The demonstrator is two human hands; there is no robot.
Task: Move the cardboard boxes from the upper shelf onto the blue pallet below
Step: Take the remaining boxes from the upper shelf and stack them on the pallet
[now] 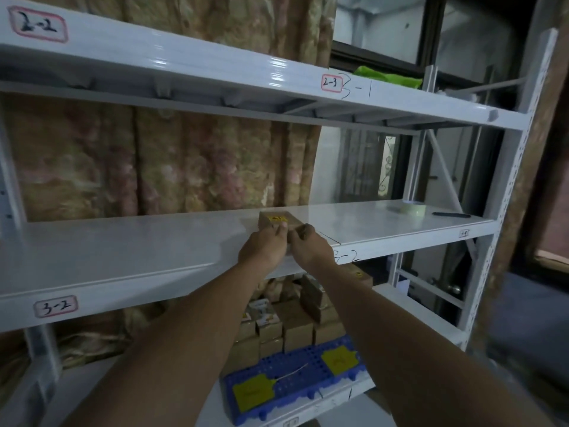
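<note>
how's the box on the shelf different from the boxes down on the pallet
The shelf box sits alone on the white shelf; the pallet boxes are stacked in a pile on the blue pallet. The left hand and right hand grip the shelf box; nothing touches the pallet boxes. Shared: brown cardboard, with a yellow label on the shelf box and on some pallet boxes.
</note>
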